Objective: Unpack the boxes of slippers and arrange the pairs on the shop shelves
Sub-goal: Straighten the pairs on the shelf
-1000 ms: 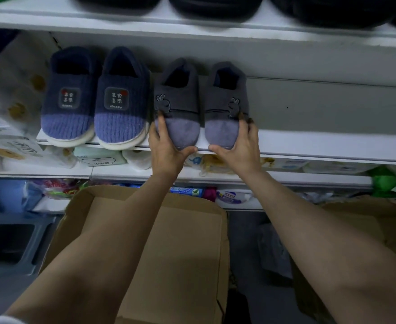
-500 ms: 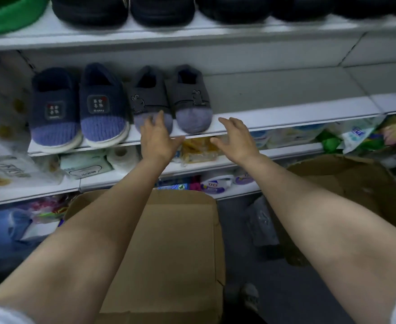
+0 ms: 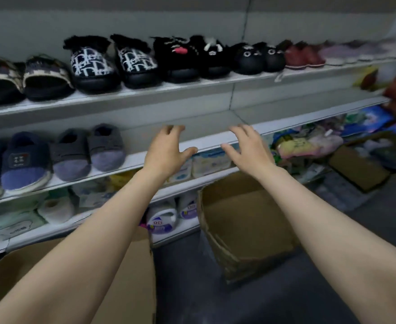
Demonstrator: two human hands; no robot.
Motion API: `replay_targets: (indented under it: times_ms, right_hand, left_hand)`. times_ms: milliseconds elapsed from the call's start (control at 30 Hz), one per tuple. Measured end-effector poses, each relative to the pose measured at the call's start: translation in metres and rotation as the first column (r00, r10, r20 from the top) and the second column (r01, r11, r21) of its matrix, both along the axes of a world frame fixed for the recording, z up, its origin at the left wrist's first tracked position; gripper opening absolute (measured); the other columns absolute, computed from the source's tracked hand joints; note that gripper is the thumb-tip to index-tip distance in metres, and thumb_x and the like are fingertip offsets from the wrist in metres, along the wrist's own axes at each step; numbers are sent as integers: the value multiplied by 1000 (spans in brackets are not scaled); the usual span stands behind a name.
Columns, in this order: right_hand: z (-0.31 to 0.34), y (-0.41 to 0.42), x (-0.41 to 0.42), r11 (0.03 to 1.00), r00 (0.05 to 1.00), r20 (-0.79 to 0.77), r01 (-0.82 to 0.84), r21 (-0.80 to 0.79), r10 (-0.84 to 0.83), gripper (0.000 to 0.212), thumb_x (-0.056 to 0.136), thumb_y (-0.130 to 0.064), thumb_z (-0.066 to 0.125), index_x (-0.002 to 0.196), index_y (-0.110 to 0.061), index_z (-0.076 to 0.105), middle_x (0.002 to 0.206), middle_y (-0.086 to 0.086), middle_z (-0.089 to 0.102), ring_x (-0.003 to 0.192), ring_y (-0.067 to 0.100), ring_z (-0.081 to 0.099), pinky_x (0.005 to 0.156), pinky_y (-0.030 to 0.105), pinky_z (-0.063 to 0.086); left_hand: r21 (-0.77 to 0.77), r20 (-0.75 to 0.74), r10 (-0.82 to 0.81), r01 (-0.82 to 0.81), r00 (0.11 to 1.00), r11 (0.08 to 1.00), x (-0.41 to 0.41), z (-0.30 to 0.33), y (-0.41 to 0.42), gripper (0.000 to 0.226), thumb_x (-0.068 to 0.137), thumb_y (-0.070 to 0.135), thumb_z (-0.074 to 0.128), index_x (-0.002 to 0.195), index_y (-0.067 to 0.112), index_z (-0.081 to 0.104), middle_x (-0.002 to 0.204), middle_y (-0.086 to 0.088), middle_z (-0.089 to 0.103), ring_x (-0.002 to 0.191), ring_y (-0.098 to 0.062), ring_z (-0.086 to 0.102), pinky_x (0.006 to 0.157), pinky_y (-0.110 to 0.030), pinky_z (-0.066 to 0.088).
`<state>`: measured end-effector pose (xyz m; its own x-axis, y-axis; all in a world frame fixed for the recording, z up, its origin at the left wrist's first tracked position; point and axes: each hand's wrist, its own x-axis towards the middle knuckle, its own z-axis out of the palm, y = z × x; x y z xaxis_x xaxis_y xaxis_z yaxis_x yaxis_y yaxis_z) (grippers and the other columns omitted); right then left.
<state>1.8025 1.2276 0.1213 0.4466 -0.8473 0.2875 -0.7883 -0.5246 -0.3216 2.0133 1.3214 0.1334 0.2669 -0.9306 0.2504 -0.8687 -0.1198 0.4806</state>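
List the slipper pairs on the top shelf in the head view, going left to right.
Open-toe woven pair → black-and-white patterned pair → black fuzzy pair with a pink tongue → black pair with cat eyes → dark red pair → pale blurred pair.

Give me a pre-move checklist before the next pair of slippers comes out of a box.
1. Left hand free: ok, holds nothing.
2. Right hand free: ok, fingers spread.
3. Grey and lilac plush slipper pair set on the white middle shelf: ok, toes outward.
4. Shelf room right of that pair: ok, bare.
5. Brown cardboard box on the floor open: ok.
6. Slippers left inside it: cannot tell.
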Motion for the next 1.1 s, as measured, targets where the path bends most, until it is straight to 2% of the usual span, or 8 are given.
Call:
replay_targets:
  times_ms: [167, 300, 600, 867, 1100]
  right_hand:
    - [23, -4, -137, 990, 993, 35, 115, -79, -112, 60, 98, -52, 54, 151, -25, 41, 157, 7, 36, 145, 27, 33, 114, 45, 37]
    - [39, -11, -227, 975, 978, 16, 209, -73, -209, 62, 96, -49, 58, 151, -25, 41, 155, 6, 37, 144, 27, 34, 112, 40, 36]
    - [46, -60, -368, 929, 929, 44, 369, -7, -369, 64, 97, -49, 57, 153, -28, 36, 159, 4, 30, 146, 26, 30, 111, 41, 36]
    - [44, -165, -469, 900, 900, 28, 436, -28, -435, 62, 100, -50, 52, 154, -25, 35, 158, 3, 33, 147, 23, 30, 112, 36, 33]
    - [45, -282, -561, 880, 880, -19, 475, 11, -474, 63, 101, -52, 49, 156, -27, 30, 161, 3, 29, 149, 22, 25, 115, 38, 32]
  left_hand:
    - [-98, 5, -121, 121, 993, 988, -130, 22, -29, 68, 92, 48, 65, 149, 20, 41, 146, -8, 42, 133, -27, 43, 104, -37, 40]
    - [-135, 12, -217, 217, 976, 967, -218, 29, -58, 65, 92, 46, 66, 147, 20, 43, 145, -8, 44, 133, -26, 44, 104, -37, 40]
    - [-125, 59, -403, 407, 914, 905, -356, 34, -149, 67, 91, 52, 64, 148, 24, 42, 144, -4, 45, 129, -24, 47, 100, -37, 44]
    - [-122, 55, -476, 479, 878, 869, -464, 27, -274, 64, 92, 50, 62, 147, 22, 44, 144, -6, 45, 129, -26, 48, 101, -37, 43]
    - [-115, 26, -512, 511, 859, 852, -567, 26, -405, 60, 92, 50, 63, 142, 22, 48, 140, -6, 48, 126, -25, 50, 97, -36, 43]
